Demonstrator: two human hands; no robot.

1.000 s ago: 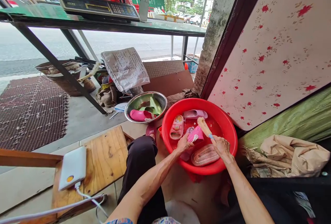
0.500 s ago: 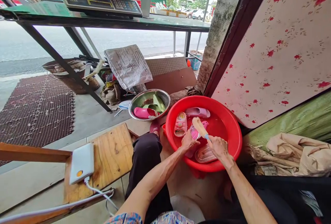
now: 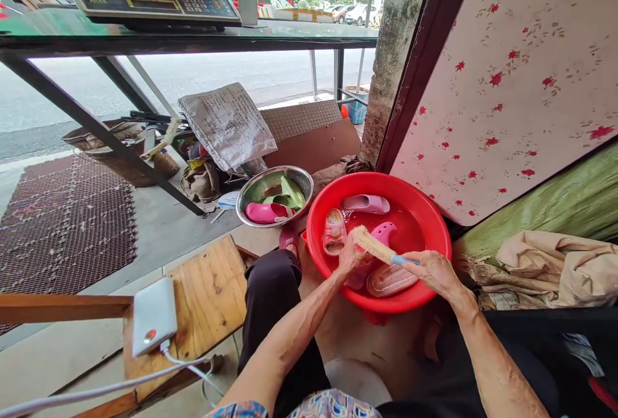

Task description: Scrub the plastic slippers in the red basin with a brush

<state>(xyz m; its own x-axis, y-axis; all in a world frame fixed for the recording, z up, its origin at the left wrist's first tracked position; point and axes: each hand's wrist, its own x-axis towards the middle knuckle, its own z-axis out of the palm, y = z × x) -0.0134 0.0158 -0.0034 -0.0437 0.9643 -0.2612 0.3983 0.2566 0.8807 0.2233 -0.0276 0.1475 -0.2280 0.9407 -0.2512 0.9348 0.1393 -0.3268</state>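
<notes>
My right hand (image 3: 434,271) grips the blue handle of a scrub brush (image 3: 376,245), whose pale bristled head lies over a pink clog (image 3: 385,232). My left hand (image 3: 351,256) is closed on that clog, its fingers partly hidden by the brush. Both hands are over a red basin (image 3: 437,231) with water in it. Around them in the basin are a lilac slipper (image 3: 365,203), a pink children's sandal (image 3: 334,232) at the left, and a slipper with its ridged pink sole up (image 3: 390,279) at the front.
A steel bowl (image 3: 240,202) holding a bright pink clog (image 3: 267,213) and green shoes stands left of the basin. A wooden bench (image 3: 207,295) carries a white power bank (image 3: 154,316) with a cable. Above is a table with a scale (image 3: 154,2); a floral panel (image 3: 521,96) leans at right.
My right hand has moved right and slightly back with the brush, which now lies flatter across the clog. The whole view has shifted a little.
</notes>
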